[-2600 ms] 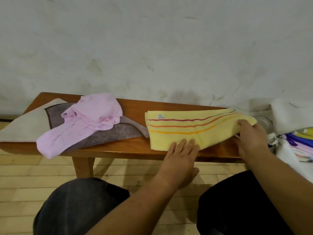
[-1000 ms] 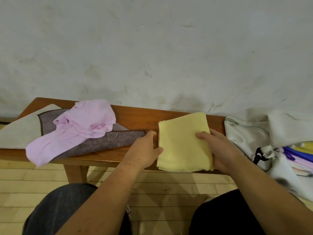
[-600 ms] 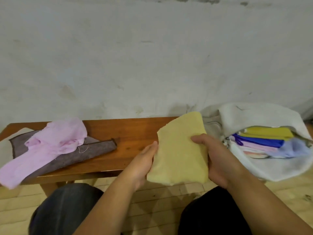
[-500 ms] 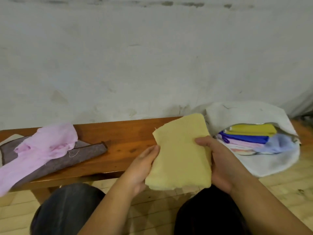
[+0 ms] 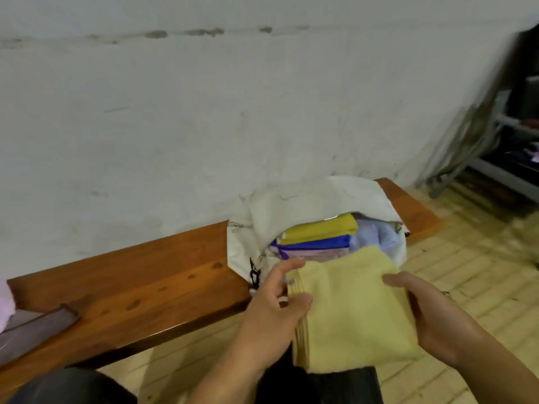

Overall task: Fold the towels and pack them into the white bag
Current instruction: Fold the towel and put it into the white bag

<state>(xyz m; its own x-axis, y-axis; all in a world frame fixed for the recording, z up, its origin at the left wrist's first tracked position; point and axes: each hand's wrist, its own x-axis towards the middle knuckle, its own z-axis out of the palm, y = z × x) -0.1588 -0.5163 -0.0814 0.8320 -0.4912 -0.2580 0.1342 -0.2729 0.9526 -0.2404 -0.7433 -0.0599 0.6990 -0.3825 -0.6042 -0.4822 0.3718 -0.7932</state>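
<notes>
Over my lap, yellow towel (image 5: 353, 313), folded, sits btwn both hands: L hand (image 5: 280, 310) grips left edge, thumb on top; R hand (image 5: 437, 322) grips right edge, same way. Bench (image 5: 145, 281) ahead, w/ grey towel (image 5: 35, 328) & pink towel (image 5: 4, 304) far left. Beyond, white bag (image 5: 306, 199) lies open on bench, folded towels (image 5: 318, 234) stacked inside.

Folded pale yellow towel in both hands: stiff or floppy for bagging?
Likely floppy: the folded pale yellow towel curves between the left hand and right hand. Probably light; loose grips carry it. Stacked layers at its left edge may splay.
</notes>
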